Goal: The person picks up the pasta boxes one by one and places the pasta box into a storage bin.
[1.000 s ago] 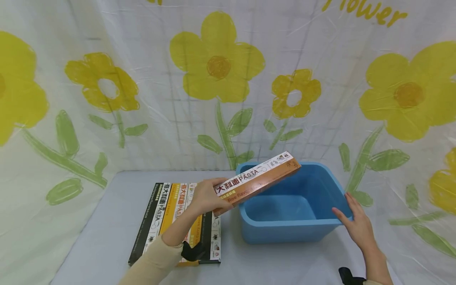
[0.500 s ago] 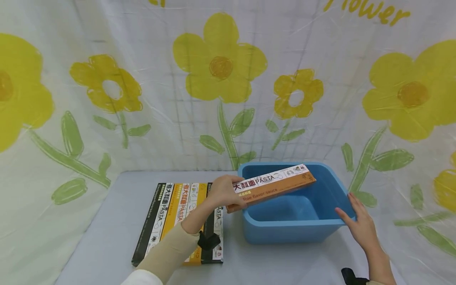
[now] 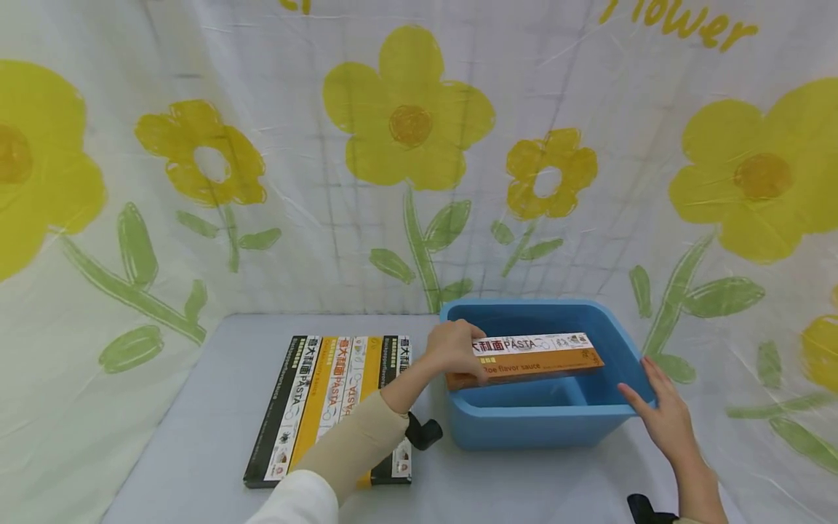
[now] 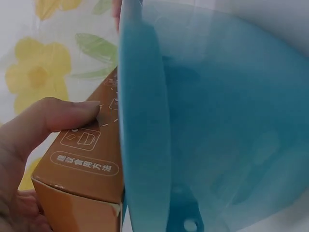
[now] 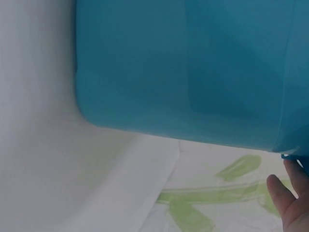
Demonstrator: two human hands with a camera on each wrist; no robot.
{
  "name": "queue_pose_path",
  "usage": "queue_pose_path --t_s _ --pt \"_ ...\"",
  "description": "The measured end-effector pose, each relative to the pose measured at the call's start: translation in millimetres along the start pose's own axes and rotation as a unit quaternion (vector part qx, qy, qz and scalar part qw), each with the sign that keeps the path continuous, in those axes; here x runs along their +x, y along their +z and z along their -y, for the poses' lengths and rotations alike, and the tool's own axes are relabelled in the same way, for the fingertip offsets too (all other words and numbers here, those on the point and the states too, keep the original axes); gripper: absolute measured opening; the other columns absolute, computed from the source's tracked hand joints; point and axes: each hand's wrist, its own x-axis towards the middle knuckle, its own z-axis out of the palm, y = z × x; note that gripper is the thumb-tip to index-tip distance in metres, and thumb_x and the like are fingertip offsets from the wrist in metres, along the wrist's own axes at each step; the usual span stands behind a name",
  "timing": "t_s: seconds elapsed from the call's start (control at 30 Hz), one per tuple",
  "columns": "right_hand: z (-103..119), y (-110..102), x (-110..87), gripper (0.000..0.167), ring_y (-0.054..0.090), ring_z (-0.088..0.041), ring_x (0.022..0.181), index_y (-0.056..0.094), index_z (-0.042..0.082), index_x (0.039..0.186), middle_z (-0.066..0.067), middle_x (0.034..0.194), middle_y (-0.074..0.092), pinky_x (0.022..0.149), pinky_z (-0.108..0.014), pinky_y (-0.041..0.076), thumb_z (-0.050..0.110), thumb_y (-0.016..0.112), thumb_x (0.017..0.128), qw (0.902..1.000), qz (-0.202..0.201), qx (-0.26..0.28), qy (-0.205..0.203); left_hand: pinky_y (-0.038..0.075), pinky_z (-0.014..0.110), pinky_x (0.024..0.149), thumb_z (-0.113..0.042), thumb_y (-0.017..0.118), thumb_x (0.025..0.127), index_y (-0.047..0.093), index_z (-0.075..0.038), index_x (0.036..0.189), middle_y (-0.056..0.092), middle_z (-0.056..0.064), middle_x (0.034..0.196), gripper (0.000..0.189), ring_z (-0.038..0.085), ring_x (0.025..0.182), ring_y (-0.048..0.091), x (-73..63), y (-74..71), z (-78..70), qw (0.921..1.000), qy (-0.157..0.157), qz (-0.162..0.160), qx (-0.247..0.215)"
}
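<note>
My left hand (image 3: 456, 351) grips the left end of an orange-and-white pasta box (image 3: 540, 366) labelled roe flavor sauce. The box lies nearly level across the opening of a blue plastic tub (image 3: 530, 429), its far end over the inside. In the left wrist view the thumb (image 4: 72, 113) presses on one face of the box, close beside the tub's rim (image 4: 145, 121). At the tub's right edge, my right hand (image 3: 664, 411) holds the rim between thumb and fingers. The right wrist view shows its fingertips (image 5: 297, 171) at the tub's edge.
Several black, yellow and white pasta boxes (image 3: 278, 415) lie side by side on the white table (image 3: 216, 407), left of the tub. My left forearm passes over some of them. A white curtain (image 3: 288, 240) with yellow flowers hangs behind the table.
My left hand has carried the orange pasta box rightward over the tub and lowered it, turning it from steeply slanted to nearly level. The right hand has stayed at the rim.
</note>
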Motion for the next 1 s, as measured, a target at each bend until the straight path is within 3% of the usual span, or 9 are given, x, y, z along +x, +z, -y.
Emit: queue_pose_path --t_s 0.27,0.53,0.67,0.83,1.0 --pt "-0.7 1.2 0.4 0.076 0.012 -0.058 0.137 0.016 -0.003 0.152 -0.031 0.155 0.013 0.096 -0.078 0.019 0.038 0.052 0.099 0.9999 -0.002 0.001 -0.013 0.041 0.022 0.050 -0.028 0.090 0.059 0.075 -0.019 0.110 0.066 -0.009 0.079 0.053 0.009 0.063 0.052 8.6 14.4 -11.9 0.9990 -0.001 0.028 0.034" --pt "-2.6 -0.3 -1.1 0.076 0.014 -0.058 0.136 0.018 -0.003 0.152 -0.030 0.155 0.015 0.095 -0.078 0.019 0.037 0.053 0.098 0.9998 -0.013 0.000 -0.016 0.040 0.023 0.048 -0.023 0.090 0.059 0.074 -0.020 0.082 0.057 -0.010 0.062 0.028 0.010 0.058 0.050 15.1 33.3 -22.3 0.9973 -0.018 0.060 0.039" --pt "-3.4 0.2 -1.0 0.076 0.015 -0.059 0.136 0.018 -0.002 0.152 -0.031 0.155 0.015 0.094 -0.078 0.019 0.037 0.054 0.098 0.9997 -0.013 0.000 -0.021 0.040 0.023 0.050 -0.027 0.090 0.061 0.074 -0.020 0.082 0.057 -0.009 0.064 0.027 0.010 0.060 0.050 16.0 40.3 -27.9 0.9956 -0.039 0.066 0.053" --pt "-3.1 -0.8 -1.0 0.076 0.016 -0.060 0.135 0.019 -0.002 0.152 -0.031 0.155 0.016 0.094 -0.079 0.020 0.037 0.054 0.098 0.9997 -0.015 0.000 -0.021 0.039 0.023 0.053 -0.035 0.090 0.063 0.078 -0.021 0.096 0.060 -0.010 0.071 0.038 0.010 0.063 0.049 18.7 51.7 -35.1 0.9930 -0.051 0.073 0.078" --pt "-4.0 -0.6 -1.5 0.076 0.014 -0.058 0.137 0.018 -0.002 0.153 -0.030 0.155 0.015 0.096 -0.078 0.019 0.036 0.055 0.097 0.9996 -0.015 0.006 -0.022 0.038 0.023 0.052 -0.038 0.089 0.065 0.075 -0.022 0.081 0.058 -0.009 0.066 0.027 0.010 0.060 0.048 21.4 60.4 -39.7 0.9910 -0.060 0.073 0.095"
